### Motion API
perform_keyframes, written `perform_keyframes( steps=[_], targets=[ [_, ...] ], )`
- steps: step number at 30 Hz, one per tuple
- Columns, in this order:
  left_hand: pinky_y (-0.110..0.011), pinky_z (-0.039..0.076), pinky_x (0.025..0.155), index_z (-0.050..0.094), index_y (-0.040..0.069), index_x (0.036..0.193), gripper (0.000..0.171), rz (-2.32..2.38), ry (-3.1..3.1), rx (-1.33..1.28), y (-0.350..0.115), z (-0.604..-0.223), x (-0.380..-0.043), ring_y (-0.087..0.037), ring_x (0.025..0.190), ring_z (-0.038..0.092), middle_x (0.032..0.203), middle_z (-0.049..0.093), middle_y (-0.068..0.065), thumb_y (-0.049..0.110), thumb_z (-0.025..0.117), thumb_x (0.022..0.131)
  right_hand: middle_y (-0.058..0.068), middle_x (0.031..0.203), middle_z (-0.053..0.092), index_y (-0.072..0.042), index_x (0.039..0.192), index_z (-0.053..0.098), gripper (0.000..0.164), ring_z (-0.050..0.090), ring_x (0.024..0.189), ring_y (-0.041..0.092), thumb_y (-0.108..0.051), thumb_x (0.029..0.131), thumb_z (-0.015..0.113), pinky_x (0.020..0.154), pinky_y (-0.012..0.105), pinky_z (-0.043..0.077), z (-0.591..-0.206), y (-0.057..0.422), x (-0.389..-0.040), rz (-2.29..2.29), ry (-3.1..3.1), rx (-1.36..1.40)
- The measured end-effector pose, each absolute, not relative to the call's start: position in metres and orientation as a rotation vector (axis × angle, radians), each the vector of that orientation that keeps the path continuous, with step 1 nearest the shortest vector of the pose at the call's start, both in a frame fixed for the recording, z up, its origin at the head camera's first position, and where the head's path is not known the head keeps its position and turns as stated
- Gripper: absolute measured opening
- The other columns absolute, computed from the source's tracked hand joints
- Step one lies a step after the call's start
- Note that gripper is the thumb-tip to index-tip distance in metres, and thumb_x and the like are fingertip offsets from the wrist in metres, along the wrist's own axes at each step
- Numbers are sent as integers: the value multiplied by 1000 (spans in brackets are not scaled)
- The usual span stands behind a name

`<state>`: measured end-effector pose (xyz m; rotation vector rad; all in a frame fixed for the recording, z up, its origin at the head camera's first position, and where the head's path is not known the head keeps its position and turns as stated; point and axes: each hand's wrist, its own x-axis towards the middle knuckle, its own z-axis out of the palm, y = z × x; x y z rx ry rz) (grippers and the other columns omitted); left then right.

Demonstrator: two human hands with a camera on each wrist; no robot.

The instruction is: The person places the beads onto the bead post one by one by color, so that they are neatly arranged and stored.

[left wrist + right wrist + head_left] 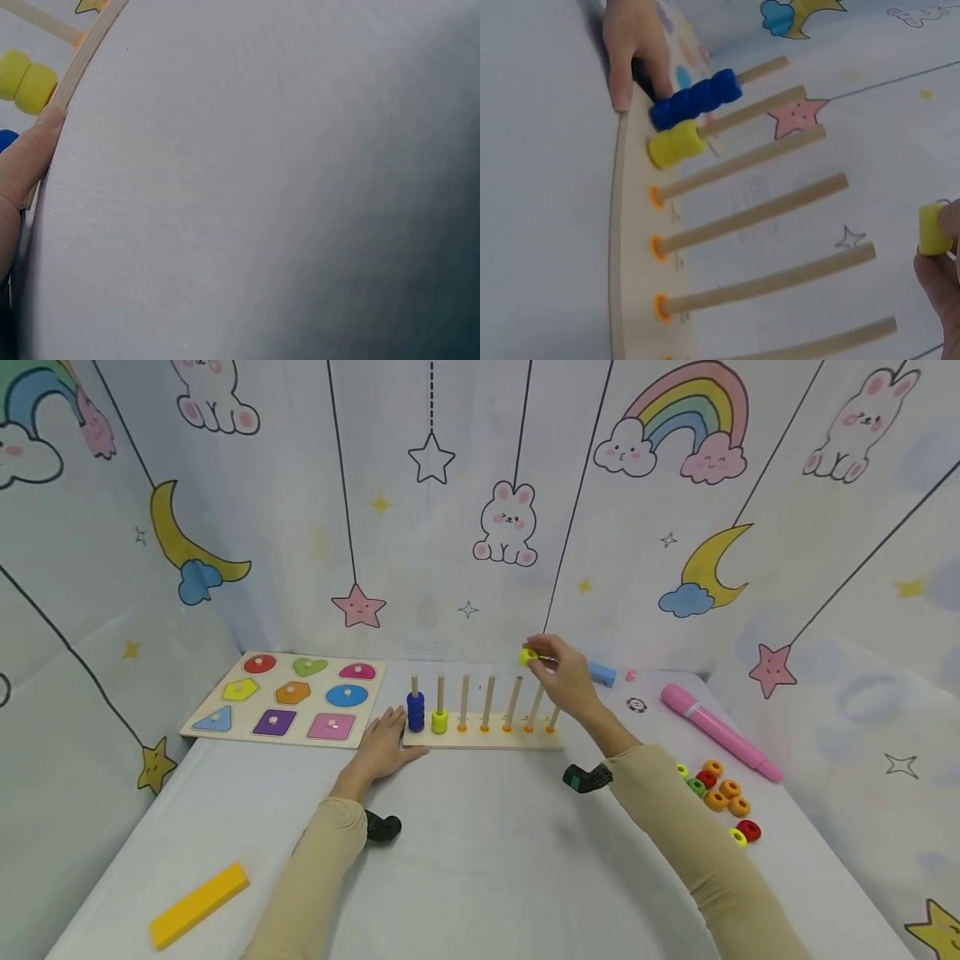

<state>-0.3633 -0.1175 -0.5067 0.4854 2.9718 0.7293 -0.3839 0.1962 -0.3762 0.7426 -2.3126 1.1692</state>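
Note:
My right hand (568,681) pinches a yellow bead (528,657) between thumb and fingertips. In the head view it is held up above the right part of a wooden peg board (480,742); the right wrist view shows the bead (932,230) apart from the pegs. Several blue beads (416,713) are stacked on the leftmost peg, and two yellow beads (676,143) sit on the second. The other pegs are bare. My left hand (381,747) rests at the board's left end, its thumb (46,135) stretched against the front edge.
Loose red, orange, green and yellow beads (716,800) lie at the right by a pink marker-shaped stick (720,731). A shape puzzle board (298,741) lies back left, a yellow block (198,906) front left. Behind my right hand are a blue block (602,674) and a small patterned disc (636,704).

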Motion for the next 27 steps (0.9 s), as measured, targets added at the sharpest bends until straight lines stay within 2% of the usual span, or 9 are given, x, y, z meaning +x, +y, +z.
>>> perform_keyframes(
  steps=[10, 17, 27],
  targets=[
    [-48, 3, 114, 24, -6, 146, 88, 729, 2966, 495, -118, -508, -363, -34, 142, 7, 154, 18, -20, 51, 58, 89, 11, 114, 64, 2, 121, 55, 33, 61, 106, 20, 0, 89, 63, 86, 20, 49, -381, 136, -390, 1165, -2367, 886],
    [-48, 3, 114, 24, -5, 146, 88, 742, 2969, 481, -117, -509, -364, -34, 142, 8, 154, 19, -20, 51, 59, 88, 11, 113, 64, 1, 119, 55, 32, 61, 104, 18, 1, 88, 63, 86, 19, 49, -384, 101, -394, 1126, -2422, 985],
    [-49, 4, 114, 24, -6, 146, 88, 739, 2969, 478, -118, -509, -366, -35, 142, 8, 154, 18, -20, 52, 58, 89, 14, 113, 64, 4, 121, 54, 34, 63, 100, 20, 0, 89, 63, 85, 17, 49, -388, 81, -397, 1092, -2489, 999]
  ],
)
